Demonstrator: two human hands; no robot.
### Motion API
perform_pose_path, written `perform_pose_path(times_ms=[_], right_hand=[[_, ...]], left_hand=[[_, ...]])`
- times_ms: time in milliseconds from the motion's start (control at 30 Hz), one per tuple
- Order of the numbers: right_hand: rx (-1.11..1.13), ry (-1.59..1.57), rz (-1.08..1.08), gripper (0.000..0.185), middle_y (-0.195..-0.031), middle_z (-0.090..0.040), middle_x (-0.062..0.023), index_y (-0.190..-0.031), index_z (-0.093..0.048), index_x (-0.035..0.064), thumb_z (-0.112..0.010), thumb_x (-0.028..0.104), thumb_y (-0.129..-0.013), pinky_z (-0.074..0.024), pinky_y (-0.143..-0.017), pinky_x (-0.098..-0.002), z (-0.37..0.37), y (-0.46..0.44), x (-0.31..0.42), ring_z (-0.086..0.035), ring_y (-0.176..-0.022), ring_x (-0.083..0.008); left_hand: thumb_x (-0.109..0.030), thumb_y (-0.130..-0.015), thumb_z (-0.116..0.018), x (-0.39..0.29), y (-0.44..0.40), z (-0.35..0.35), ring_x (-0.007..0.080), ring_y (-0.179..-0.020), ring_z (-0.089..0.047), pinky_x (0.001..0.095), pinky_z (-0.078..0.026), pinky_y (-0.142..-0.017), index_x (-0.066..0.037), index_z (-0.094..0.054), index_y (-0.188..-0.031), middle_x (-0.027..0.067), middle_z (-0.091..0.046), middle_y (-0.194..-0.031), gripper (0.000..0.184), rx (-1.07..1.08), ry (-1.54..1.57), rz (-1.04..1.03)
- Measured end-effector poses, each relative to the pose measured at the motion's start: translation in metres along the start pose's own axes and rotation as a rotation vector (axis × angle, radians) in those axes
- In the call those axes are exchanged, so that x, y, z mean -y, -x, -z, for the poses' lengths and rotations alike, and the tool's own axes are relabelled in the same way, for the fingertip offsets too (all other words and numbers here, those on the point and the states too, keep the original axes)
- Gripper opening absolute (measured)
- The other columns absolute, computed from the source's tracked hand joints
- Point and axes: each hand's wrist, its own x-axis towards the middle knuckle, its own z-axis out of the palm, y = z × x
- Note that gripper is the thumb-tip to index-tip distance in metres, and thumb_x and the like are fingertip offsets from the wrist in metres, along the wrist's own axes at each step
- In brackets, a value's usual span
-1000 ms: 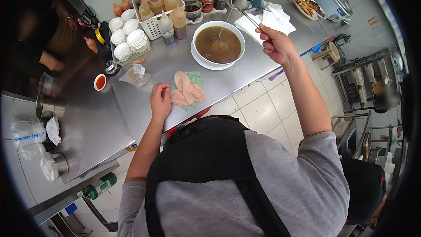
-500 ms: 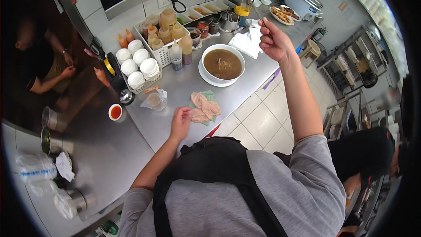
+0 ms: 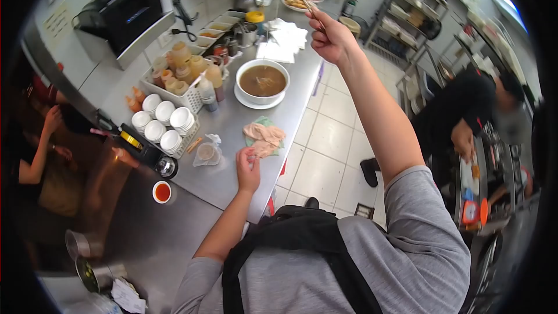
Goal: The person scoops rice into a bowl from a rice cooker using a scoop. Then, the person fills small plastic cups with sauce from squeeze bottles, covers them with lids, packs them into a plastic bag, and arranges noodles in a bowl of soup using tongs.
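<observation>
My right hand (image 3: 331, 38) is raised high over the counter's far end, closed round a slender metal utensil (image 3: 303, 1), tongs or chopsticks. Faint pale strands seem to hang below its tip. A white bowl (image 3: 284, 88) of brown soup (image 3: 256, 79) with pale shreds stands on a white plate (image 3: 243, 100), lower left of that hand. My left hand (image 3: 248, 171) rests near the counter's edge, fingers loosely bent and apart, holding nothing I can see. Its fingertips are at the edge of a crumpled pink cloth (image 3: 266, 138), which lies on a green cloth (image 3: 251, 130).
Left of the bowl are a basket of sauce bottles (image 3: 189, 102) and stacked white cups (image 3: 165, 110). A cup of red sauce (image 3: 162, 192) and a bagged plastic tub (image 3: 206, 152) sit nearby. White napkins (image 3: 282, 40) lie behind the bowl. A co-worker (image 3: 450, 110) bends at the right.
The view has turned, so the counter shifts left and the co-worker at right shows more. My right hand stays raised with the utensil; my left hand stays by the cloth.
</observation>
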Motion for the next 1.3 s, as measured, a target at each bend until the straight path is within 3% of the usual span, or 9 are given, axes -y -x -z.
perform_pose_path(times_ms=[167, 500, 767, 1033, 1100, 1133, 1167, 1233, 1300], right_hand=[[-0.044, 0.03, 0.047, 0.022, -0.064, -0.044, 0.0085, -0.103, -0.061, 0.0074, -0.061, 0.028, -0.096, -0.0213, -0.047, -0.0197, 0.021, 0.058, 0.02, -0.025, -0.049, -0.0036], [-0.107, 0.12, 0.045, 0.025, -0.066, -0.042, 0.0091, -0.104, -0.06, 0.0063, -0.06, 0.03, -0.097, -0.0223, -0.047, -0.0196, 0.069, 0.133, 0.026, -0.025, -0.05, -0.0034], [-0.152, 0.148, -0.026, 0.024, -0.066, -0.043, 0.0082, -0.103, -0.063, 0.0067, -0.06, 0.03, -0.096, -0.0214, -0.047, -0.02, 0.077, 0.087, -0.007, -0.025, -0.05, -0.0033], [-0.211, 0.3, -0.027, 0.024, -0.066, -0.048, 0.0085, -0.093, -0.067, 0.0061, -0.063, 0.03, -0.094, -0.0206, -0.045, -0.022, 0.068, -0.013, -0.084, -0.025, -0.047, -0.004], [-0.294, 0.699, 0.112, 0.024, -0.068, -0.052, 0.0071, -0.09, -0.068, 0.0057, -0.065, 0.03, -0.092, -0.0291, -0.046, -0.0235, 0.081, -0.036, -0.119, -0.036, -0.049, -0.0064], [-0.29, 1.046, 0.195, 0.025, -0.071, -0.06, 0.0016, -0.087, -0.068, 0.0061, -0.068, 0.031, -0.089, -0.0422, -0.05, -0.0293, 0.099, -0.053, -0.138, -0.053, -0.053, -0.0146], [-0.277, 1.042, 0.189, 0.025, -0.071, -0.06, 0.0016, -0.087, -0.068, 0.0061, -0.068, 0.031, -0.089, -0.0422, -0.05, -0.0293, 0.102, -0.057, -0.144, -0.053, -0.053, -0.0146], [-0.23, 2.168, 0.511, 0.026, -0.076, -0.065, -0.004, -0.085, -0.067, 0.0073, -0.068, 0.033, -0.087, -0.0501, -0.056, -0.0351, 0.11, -0.06, -0.155, -0.063, -0.06, -0.023], [-0.204, 2.184, 0.58, 0.026, -0.083, -0.067, -0.0066, -0.083, -0.066, 0.0084, -0.067, 0.035, -0.085, -0.0528, -0.058, -0.0378, 0.103, -0.064, -0.148, -0.066, -0.067, -0.0278]], left_hand=[[-0.008, -0.095, -0.056, 0.025, 0.003, -0.006, 0.0173, -0.099, -0.055, 0.0289, -0.047, -0.086, -0.001, -0.049, -0.12, 0.01, -0.052, -0.116, 0.026, -0.131, 0.286, 0.144], [-0.004, -0.094, -0.054, 0.017, 0.006, -0.013, 0.0154, -0.098, -0.055, 0.0271, -0.046, -0.088, 0.0, -0.049, -0.118, 0.0081, -0.055, -0.111, 0.024, -0.141, 0.25, 0.132], [0.0, -0.087, -0.058, -0.01, 0.003, -0.013, 0.0217, -0.095, -0.059, 0.0307, -0.05, -0.08, -0.001, -0.056, -0.107, 0.0112, -0.057, -0.101, 0.02, -0.067, -0.043, 0.055], [0.0, -0.085, -0.06, -0.01, 0.001, -0.01, 0.0242, -0.093, -0.059, 0.0324, -0.049, -0.077, -0.003, -0.056, -0.107, 0.0111, -0.057, -0.103, 0.022, -0.052, -0.061, -0.023], [0.001, -0.085, -0.059, -0.01, 0.001, -0.009, 0.024, -0.094, -0.059, 0.032, -0.049, -0.078, -0.003, -0.056, -0.107, 0.0109, -0.057, -0.105, 0.023, -0.053, -0.014, -0.011], [0.002, -0.084, -0.06, -0.008, 0.001, -0.009, 0.0238, -0.094, -0.059, 0.0319, -0.049, -0.078, -0.003, -0.055, -0.108, 0.0109, -0.056, -0.106, 0.025, -0.05, -0.01, -0.006], [0.002, -0.084, -0.06, -0.009, 0.0, -0.008, 0.0238, -0.094, -0.059, 0.0319, -0.049, -0.078, -0.003, -0.055, -0.108, 0.0109, -0.056, -0.106, 0.025, -0.059, -0.019, 0.002], [0.004, -0.083, -0.06, -0.011, 0.0, -0.008, 0.0237, -0.094, -0.059, 0.0319, -0.049, -0.078, -0.003, -0.055, -0.108, 0.0111, -0.056, -0.107, 0.026, -0.045, -0.007, 0.006], [0.005, -0.083, -0.059, -0.013, -0.002, -0.008, 0.0239, -0.095, -0.059, 0.032, -0.049, -0.077, -0.003, -0.055, -0.109, 0.0113, -0.056, -0.107, 0.027, -0.052, -0.031, 0.011]])
